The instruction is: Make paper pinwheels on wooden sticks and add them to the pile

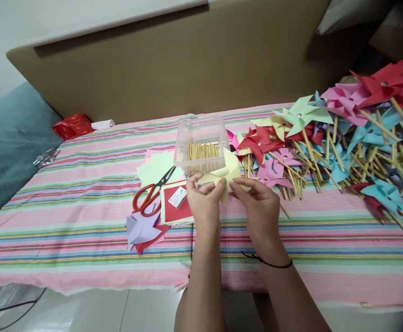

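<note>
A pale yellow paper pinwheel (pixel 231 167) with curled blades is between my two hands, just in front of the clear box. My left hand (pixel 206 196) pinches its near left part with thumb and fingers. On its right side, my right hand (pixel 258 200) grips the paper's edge between thumb and forefinger. No stick shows on this pinwheel, and its centre is partly covered by my fingers. Behind it stands a clear plastic box (pixel 201 121) holding many short wooden sticks (pixel 203 150). Left of my left hand, a small white card box (pixel 178 197) lies on red paper sheets (pixel 172 213).
Red-handled scissors (pixel 148 197) lie across green paper sheets (pixel 156 169). Cut purple paper (pixel 142 229) is nearer me. Finished pinwheels on sticks (pixel 300 115) pile up at the right. A red plastic bag (pixel 73 127) sits far left on the striped cloth (pixel 94 203).
</note>
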Available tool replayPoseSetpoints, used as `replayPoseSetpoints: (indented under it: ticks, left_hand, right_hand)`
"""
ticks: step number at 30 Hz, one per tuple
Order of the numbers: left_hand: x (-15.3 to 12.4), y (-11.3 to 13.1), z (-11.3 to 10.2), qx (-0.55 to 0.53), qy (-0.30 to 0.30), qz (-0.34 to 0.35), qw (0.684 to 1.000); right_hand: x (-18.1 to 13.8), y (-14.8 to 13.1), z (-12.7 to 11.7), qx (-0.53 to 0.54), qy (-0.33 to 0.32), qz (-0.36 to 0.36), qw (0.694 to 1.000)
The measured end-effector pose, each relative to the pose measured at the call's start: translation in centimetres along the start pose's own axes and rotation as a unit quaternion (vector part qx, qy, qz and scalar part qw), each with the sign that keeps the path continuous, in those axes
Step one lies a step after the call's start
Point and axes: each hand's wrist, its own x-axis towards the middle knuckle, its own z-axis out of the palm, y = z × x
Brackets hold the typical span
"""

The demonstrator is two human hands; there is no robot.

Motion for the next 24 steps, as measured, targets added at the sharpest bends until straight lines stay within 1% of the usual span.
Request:
replayPoseSetpoints:
  ticks: [7,9,12,14,19,24]
  left_hand:
    - [-0.2,-0.09,0.38,0.011,-0.001,0.009,1.0]
    - [-0.23,-0.11,0.43,0.011,-0.005,0.009,1.0]
    - [-0.29,-0.11,0.47,0.012,-0.009,0.008,1.0]
    - [-0.33,-0.08,0.49,0.011,-0.007,0.012,1.0]
    - [-0.37,0.0,0.5,0.004,-0.014,0.009,1.0]
    - [-0.35,0.08,0.47,0.008,-0.029,0.007,1.0]
  right_hand:
    - [0.0,-0.29,0.16,-0.009,0.016,-0.022,1.0]
    - [-0.01,-0.37,0.22,-0.016,0.03,-0.023,0.999]
    - [0.04,-0.5,0.37,0.021,0.064,-0.012,0.998]
    - [0.13,-0.55,0.45,0.056,0.074,-0.001,0.996]
    - [0.43,-0.5,0.35,0.058,0.063,0.024,0.996]
    - [0.59,-0.47,0.14,0.07,0.056,0.034,0.995]
